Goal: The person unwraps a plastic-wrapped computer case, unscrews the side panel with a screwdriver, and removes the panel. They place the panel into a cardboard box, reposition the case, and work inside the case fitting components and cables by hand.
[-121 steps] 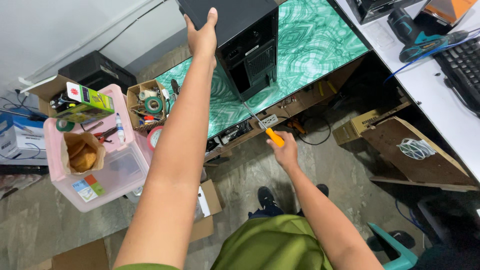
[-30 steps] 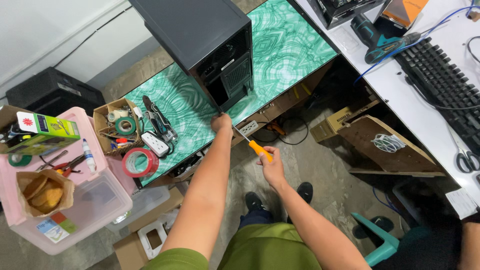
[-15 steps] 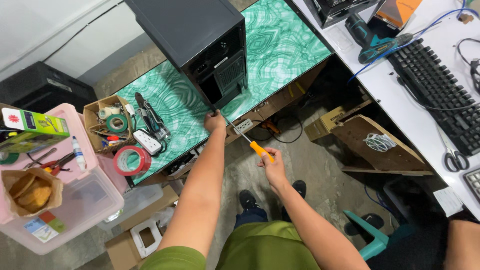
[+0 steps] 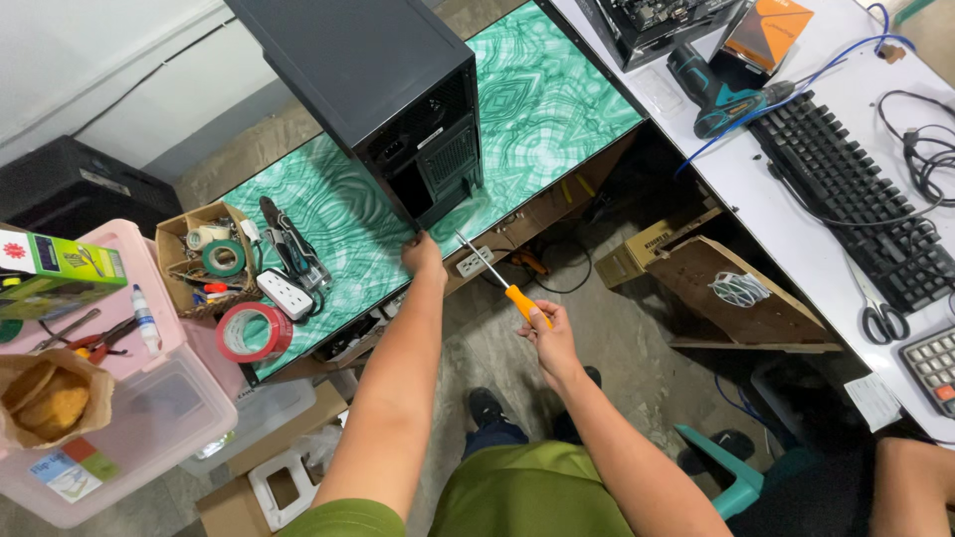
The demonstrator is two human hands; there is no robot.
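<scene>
Two hands engaged. Left hand (image 4: 423,256): fingers curled on the bottom corner of the black computer case (image 4: 383,94), upright on the green table (image 4: 557,99). Right hand (image 4: 545,333): fist around the orange-handled screwdriver (image 4: 497,278), tip toward case. Advice: brace case, align tip squarely.

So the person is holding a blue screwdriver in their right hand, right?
Not quite. The head view shows the screwdriver in the right hand has an orange handle, not a blue one. The left hand rests at the green table edge, by the black computer case.
</scene>
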